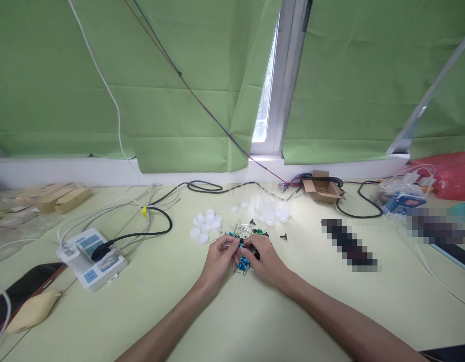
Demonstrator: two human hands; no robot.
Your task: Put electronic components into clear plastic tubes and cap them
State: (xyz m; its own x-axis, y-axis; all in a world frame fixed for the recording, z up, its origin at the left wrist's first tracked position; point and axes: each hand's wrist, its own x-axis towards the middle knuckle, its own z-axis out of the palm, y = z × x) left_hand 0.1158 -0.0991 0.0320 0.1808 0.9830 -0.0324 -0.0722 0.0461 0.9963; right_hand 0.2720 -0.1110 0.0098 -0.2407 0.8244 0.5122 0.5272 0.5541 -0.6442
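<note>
As fingers [225,242] hold blue parts [244,263], tabletop [236,317] between forearms [323,302], cables [210,192] along far edge [104,187]

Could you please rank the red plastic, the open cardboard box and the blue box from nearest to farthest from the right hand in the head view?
From the right hand:
1. Open cardboard box, beyond it and to the right.
2. Blue box, farther right.
3. Red plastic, at the far right edge.

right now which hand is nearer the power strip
Left. The left hand is to the right of the power strip, well apart from it; the right hand is farther right, beyond the left.
</note>
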